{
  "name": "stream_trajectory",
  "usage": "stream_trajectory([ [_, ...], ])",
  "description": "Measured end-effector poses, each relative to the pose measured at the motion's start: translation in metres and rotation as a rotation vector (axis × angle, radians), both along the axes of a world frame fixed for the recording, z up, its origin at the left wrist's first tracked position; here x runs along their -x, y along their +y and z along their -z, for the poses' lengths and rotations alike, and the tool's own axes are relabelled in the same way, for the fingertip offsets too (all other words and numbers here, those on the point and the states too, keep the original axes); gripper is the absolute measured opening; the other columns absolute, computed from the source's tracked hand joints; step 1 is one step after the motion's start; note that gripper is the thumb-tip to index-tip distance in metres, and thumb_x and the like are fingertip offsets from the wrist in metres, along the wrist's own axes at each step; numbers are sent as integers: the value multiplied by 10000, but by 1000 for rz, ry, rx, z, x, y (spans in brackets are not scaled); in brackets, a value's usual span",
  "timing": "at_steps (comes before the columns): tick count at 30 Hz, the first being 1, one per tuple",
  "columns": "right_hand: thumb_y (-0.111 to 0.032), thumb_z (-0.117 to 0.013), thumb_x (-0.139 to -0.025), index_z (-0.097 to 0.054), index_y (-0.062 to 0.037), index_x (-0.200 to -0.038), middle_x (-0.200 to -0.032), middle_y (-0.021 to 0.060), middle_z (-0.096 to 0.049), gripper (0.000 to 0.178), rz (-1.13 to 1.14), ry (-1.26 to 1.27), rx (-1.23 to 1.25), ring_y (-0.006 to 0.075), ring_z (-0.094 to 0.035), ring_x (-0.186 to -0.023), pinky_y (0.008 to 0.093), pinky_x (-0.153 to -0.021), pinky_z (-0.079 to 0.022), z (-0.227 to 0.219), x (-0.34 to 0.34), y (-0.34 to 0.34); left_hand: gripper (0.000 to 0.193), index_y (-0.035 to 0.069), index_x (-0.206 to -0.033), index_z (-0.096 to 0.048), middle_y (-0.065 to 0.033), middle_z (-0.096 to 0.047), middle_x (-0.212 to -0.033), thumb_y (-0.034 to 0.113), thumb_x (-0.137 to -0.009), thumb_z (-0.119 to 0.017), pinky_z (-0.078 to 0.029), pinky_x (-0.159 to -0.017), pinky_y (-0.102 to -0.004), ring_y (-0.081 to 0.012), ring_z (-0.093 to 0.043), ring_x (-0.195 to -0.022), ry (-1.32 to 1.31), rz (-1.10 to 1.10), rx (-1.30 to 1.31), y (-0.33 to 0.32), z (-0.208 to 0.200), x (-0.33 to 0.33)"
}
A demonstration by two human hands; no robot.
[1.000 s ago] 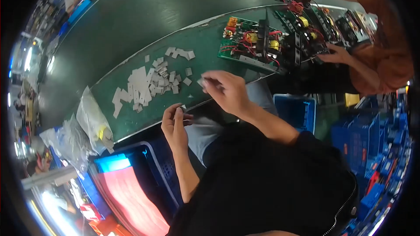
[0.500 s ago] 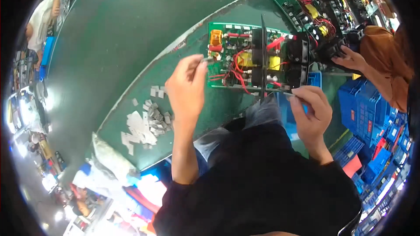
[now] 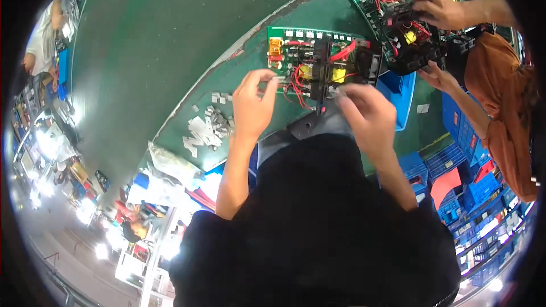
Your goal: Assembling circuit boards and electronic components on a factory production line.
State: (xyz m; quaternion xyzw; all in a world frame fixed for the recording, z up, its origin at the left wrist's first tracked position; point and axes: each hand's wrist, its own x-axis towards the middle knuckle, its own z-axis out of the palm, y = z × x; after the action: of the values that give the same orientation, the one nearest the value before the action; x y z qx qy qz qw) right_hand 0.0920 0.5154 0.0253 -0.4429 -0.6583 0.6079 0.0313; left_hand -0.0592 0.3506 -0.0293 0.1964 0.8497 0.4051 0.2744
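Note:
A green circuit board (image 3: 310, 34) lies on the green table before me, crowded with red wires, yellow coils and a tall black heatsink plate (image 3: 322, 68) across its middle. My left hand (image 3: 254, 105) is at its lower left side, thumb and fingertips pinching a small pale grey piece (image 3: 278, 78). At the board's near edge, by the foot of the black plate, my right hand (image 3: 369, 116) is pinched and blurred by motion. What its fingertips hold is too smeared to name. Left of my left hand lies a pile of small grey-white pieces (image 3: 207, 129).
At the right, a co-worker's hands (image 3: 446, 11) handle a black part over other wired boards (image 3: 364, 0). A blue bin (image 3: 406, 99) stands at the table's near side, with blue crates (image 3: 446, 159) beyond. A clear plastic bag (image 3: 170, 159) lies at the near left edge.
My right hand has moved left and up along the board's near edge. The left hand keeps its pinch near the board's left side. The co-worker's hands have shifted on the black part.

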Motion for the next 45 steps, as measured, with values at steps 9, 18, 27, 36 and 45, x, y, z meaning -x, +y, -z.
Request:
stream_trajectory([
  [9, -127, -676, -823, -716, -67, -898, -887, 66, -647, 104, -497, 14, -809, 272, -633, -747, 352, -678, -521, 43, 92, -4, 155, 19, -994, -654, -99, -679, -915, 106, -866, -660, -511, -684, -296, -187, -657, -794, -77, -132, 182, -130, 34, -26],
  [18, -172, -661, -789, -724, -140, -798, -779, 7, -637, 72, -813, -264, -1186, 223, -599, -831, 370, -767, -426, 103, 142, 13, 180, 5, -1016, -644, -81, -670, -878, 139, -896, -655, -493, -683, -277, -155, -639, -776, -101, -419, 201, -170, 43, 3],
  [27, -191, -661, -802, -729, -146, -853, -808, 6, -640, 96, -967, -328, -1076, 219, -599, -854, 373, -818, -420, 113, 144, 12, 151, 3, -1002, -643, -100, -676, -892, 114, -900, -641, -503, -684, -290, -169, -642, -779, -126, -300, 211, -162, 51, 17],
  [36, -68, -599, -773, -739, -139, -931, -906, 34, -628, 223, -900, -230, -995, 247, -572, -908, 398, -860, -419, 104, 140, 15, 112, 8, -971, -641, -111, -670, -870, 86, -893, -621, -522, -684, -322, -220, -664, -768, -134, -285, 227, -155, 46, 23],
  [45, -44, -600, -764, -734, -125, -950, -880, 46, -580, 243, -1064, -247, -972, 240, -553, -919, 392, -858, -395, 109, 142, 13, 105, 11, -973, -638, -117, -665, -865, 77, -893, -622, -521, -691, -320, -224, -661, -768, -106, -297, 214, -156, 43, 23],
])
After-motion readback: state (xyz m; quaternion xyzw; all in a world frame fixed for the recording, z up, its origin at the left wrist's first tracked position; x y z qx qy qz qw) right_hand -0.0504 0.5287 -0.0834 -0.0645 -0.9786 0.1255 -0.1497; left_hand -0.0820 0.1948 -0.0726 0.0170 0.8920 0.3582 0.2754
